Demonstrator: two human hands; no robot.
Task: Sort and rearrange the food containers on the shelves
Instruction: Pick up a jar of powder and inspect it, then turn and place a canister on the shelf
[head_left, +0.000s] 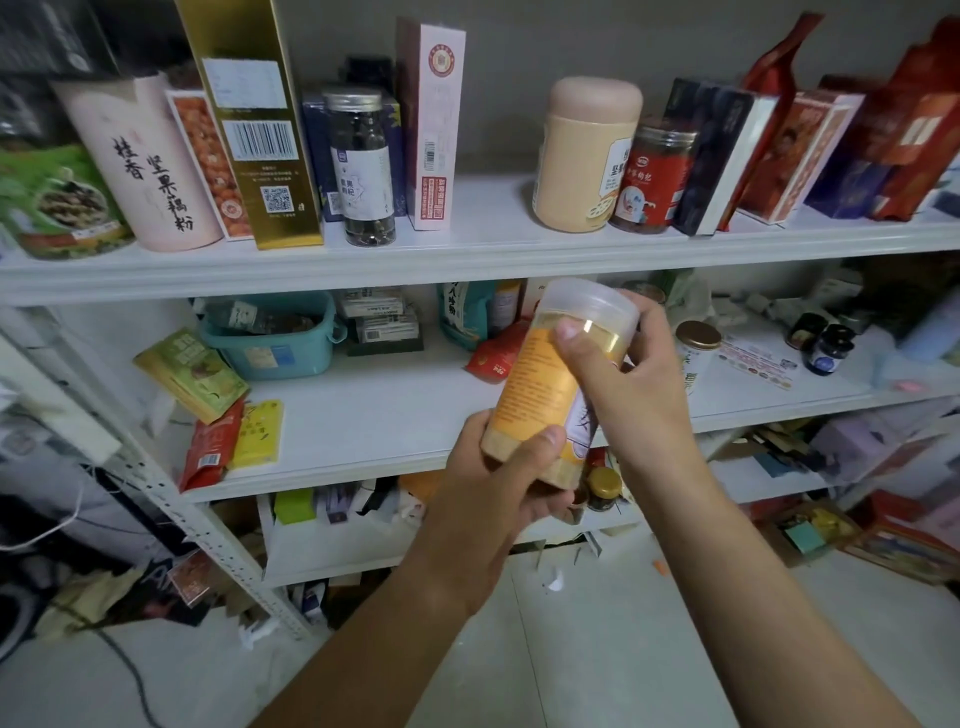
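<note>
Orange wrapped most of the jar (543, 387), which was held in the air in front of the middle shelf (389, 410). The left hand (498, 483) curled round its lower end, hiding the base in the palm. The right hand (623, 374) gripped it just under the clear lid (592, 306), thumb across the front. The jar's long axis was tilted, with the lid pointing up, to the right and away toward the shelves. Its label print was too blurred to read, and what filled it could not be told.

Farther back on the middle shelf, a teal basket (270, 348) held a bottle and other things hard to make out. On the top shelf (467, 254), a tall clear jar (363, 166) showed dark contents, beside an opaque beige canister (582, 156) and a red-labelled jar (649, 176). A gold box (254, 119) was cut off by the top edge.
</note>
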